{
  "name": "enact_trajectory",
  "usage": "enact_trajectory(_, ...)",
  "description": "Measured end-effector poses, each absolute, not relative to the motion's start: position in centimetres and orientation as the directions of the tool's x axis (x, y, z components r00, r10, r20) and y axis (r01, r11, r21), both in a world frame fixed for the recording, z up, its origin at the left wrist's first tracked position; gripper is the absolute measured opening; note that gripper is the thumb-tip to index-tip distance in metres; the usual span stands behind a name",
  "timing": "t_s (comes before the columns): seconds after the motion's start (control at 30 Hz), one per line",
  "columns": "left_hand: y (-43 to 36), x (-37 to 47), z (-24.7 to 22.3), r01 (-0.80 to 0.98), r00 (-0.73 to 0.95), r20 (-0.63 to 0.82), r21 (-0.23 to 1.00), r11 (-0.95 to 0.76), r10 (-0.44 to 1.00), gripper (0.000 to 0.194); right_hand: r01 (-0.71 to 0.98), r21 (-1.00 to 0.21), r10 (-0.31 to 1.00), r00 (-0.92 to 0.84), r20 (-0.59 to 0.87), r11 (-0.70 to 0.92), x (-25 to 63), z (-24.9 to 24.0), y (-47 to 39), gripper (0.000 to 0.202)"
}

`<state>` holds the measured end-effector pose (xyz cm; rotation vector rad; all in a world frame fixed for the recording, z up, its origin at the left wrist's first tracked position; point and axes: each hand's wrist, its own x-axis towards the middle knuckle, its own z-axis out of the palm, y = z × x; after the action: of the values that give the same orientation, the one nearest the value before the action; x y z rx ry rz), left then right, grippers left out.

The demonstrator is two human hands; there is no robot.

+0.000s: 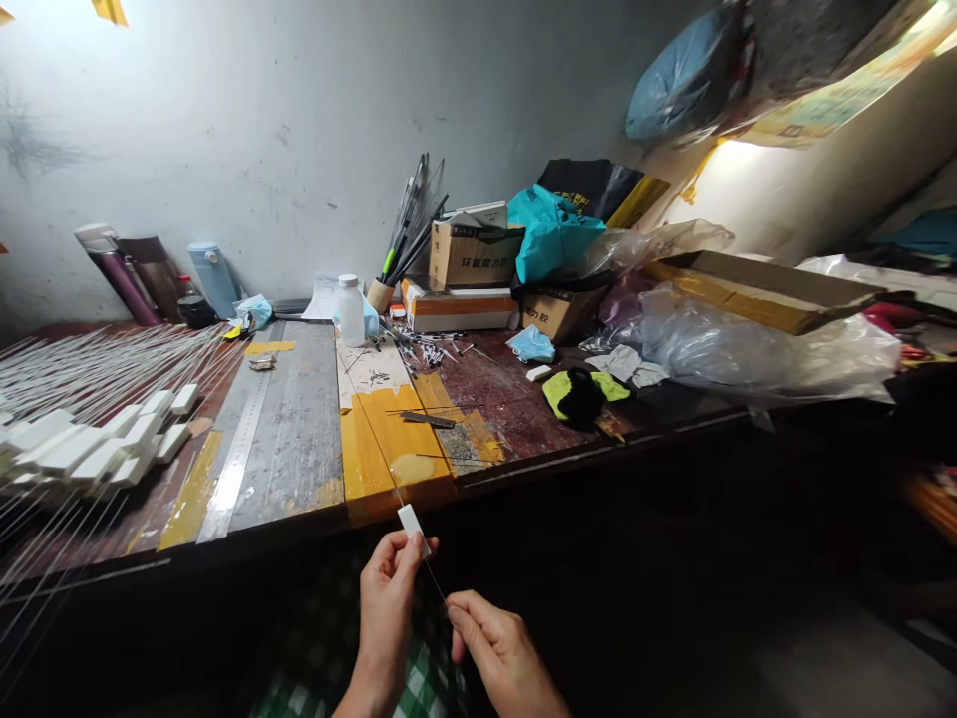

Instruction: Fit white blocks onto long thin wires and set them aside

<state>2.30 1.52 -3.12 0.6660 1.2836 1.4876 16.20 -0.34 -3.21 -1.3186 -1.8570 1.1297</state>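
Just off the table's front edge, my left hand (390,588) pinches a small white block (411,527) between thumb and fingers. A thin dark rod (383,454) runs through or along the block; I cannot tell which. Its upper part reaches over the yellow-taped strip (374,429) of the table. Lower and to the right, my right hand (493,638) has its thumb and forefinger closed on the rod's near end. A pale puddle (413,468) lies on the yellow tape beyond the block.
White blocks with long thin rods (105,444) are piled at the left. A metal ruler (237,459) lies on the grey board. Farther back stand a white bottle (349,309) and cardboard boxes (475,254). A black and lime cloth (583,394) lies near the edge.
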Motion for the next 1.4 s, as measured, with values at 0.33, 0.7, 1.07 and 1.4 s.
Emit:
enact_trajectory(0.33,2.5,3.2,-3.2,-0.341,-0.304,-0.159,0.939,0.049,0.939,0.026,0.451,-0.87,0.977,-0.161,0.14,0.199,16.8,-5.0,-0.5,0.03)
enact_trajectory(0.7,3.5,4.5,-3.5,-0.337,-0.285,-0.147,0.94,0.044,0.947,0.027,0.489,-0.864,0.99,-0.125,0.069,0.122,18.0,-5.3,-0.6,0.021)
enact_trajectory(1.07,2.8,3.7,-3.6,-0.294,-0.278,-0.174,0.952,0.089,0.945,0.028,0.428,-0.901,0.971,-0.237,-0.042,0.066,17.8,-5.1,-0.9,0.022)
enact_trajectory(1.4,2.8,3.0,-3.2,-0.271,-0.318,-0.183,0.958,0.095,0.93,0.028,0.428,-0.9,0.97,-0.244,-0.019,0.09,17.1,-5.8,-1.0,0.022)
